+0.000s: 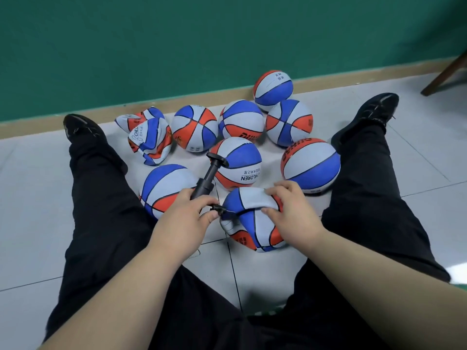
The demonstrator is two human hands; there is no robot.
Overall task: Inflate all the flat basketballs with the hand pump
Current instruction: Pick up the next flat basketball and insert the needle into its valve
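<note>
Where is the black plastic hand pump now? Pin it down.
In the head view, the black plastic hand pump slants up from the left hand, left of centre, its nozzle at the crumpled blue-white-orange basketball the right hand holds.

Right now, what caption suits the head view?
Right hand steadies a flat basketball while the left hand holds the pump.

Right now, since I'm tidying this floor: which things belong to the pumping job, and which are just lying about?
In the job: pump in left hand; flat ball in right hand; two crumpled balls, still to fill.
Lying about: seven round balls, already full; chair leg, far right.
</note>
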